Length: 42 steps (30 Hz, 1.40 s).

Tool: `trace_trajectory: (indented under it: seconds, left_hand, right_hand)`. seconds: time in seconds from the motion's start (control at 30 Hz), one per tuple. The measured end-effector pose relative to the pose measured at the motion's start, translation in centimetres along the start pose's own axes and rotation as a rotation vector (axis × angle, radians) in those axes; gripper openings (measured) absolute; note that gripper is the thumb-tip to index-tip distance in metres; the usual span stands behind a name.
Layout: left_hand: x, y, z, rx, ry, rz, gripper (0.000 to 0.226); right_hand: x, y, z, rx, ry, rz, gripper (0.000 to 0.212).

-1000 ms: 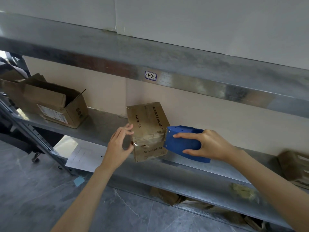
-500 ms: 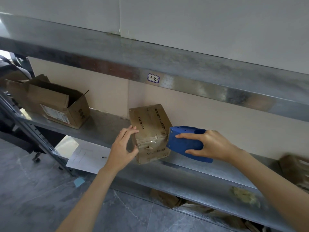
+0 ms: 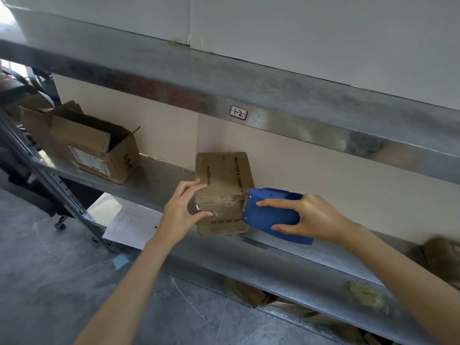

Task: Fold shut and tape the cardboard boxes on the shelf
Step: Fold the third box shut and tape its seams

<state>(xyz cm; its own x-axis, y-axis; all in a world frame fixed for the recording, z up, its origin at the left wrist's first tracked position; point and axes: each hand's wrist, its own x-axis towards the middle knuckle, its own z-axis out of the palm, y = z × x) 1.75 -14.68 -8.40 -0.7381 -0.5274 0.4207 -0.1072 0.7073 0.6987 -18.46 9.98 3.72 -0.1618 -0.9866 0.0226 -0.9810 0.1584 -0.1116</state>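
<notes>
A small closed cardboard box [image 3: 224, 180] with black print stands on the metal shelf [image 3: 161, 180], near its front edge. My left hand [image 3: 183, 211] holds the box's left front corner, fingers on top and thumb on the front face. My right hand [image 3: 308, 219] grips a blue tape dispenser [image 3: 271, 210] whose front end presses against the box's right edge. Clear tape lies across the box's front upper edge. A larger cardboard box [image 3: 94, 148] with open flaps sits at the shelf's left end.
The upper shelf beam [image 3: 249, 95] with a handwritten label [image 3: 238, 112] hangs overhead. Another brown box [image 3: 443, 262] shows blurred at the far right. Flattened cardboard [image 3: 249, 292] lies under the shelf. A paper sheet [image 3: 132, 226] rests on the grey floor.
My left hand has shifted onto the box's corner, fingers on top and thumb on the front. The dispenser stays against the box's right edge. The view moved slightly.
</notes>
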Motion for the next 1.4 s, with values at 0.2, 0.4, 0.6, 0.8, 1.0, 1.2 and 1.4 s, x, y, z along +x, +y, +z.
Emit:
trace_trajectory:
  seconds: [0.2,0.4,0.6,0.8,1.0,1.2,1.4]
  left_hand:
    - [1.0,-1.4,-1.5,-0.126,-0.040,-0.046,0.072]
    - [1.0,-1.8,-0.7,-0.156,-0.030,-0.075,0.070]
    - [1.0,-1.5,-0.4,-0.147,-0.040,-0.079,0.069]
    - [1.1,-1.2,-0.3,-0.157,-0.039,-0.079,0.065]
    - [1.1,-1.4,-0.1,-0.196,-0.036,-0.071,0.065]
    - [1.2,-1.5,-0.2,-0.209,-0.040,-0.092,0.067]
    - [1.1,-1.4,-0.2,-0.219,-0.035,-0.084,0.068]
  right_hand:
    - [1.7,-1.0,0.5,-0.040,-0.010,-0.056,0.054]
    - [1.1,0.3,0.6,0.045,0.012,-0.048,0.055]
    - [0.8,1.4,0.0,0.086,-0.005,-0.055,0.054]
    - [-1.1,3.7,-0.5,0.089,-0.016,0.005,0.055]
    - [-3.0,6.1,-1.2,0.082,0.000,0.095,0.061]
    - [-2.5,5.7,-0.3,0.041,-0.016,0.107,0.057]
    - [-2.6,5.6,-0.5,0.141,-0.085,0.162,0.055]
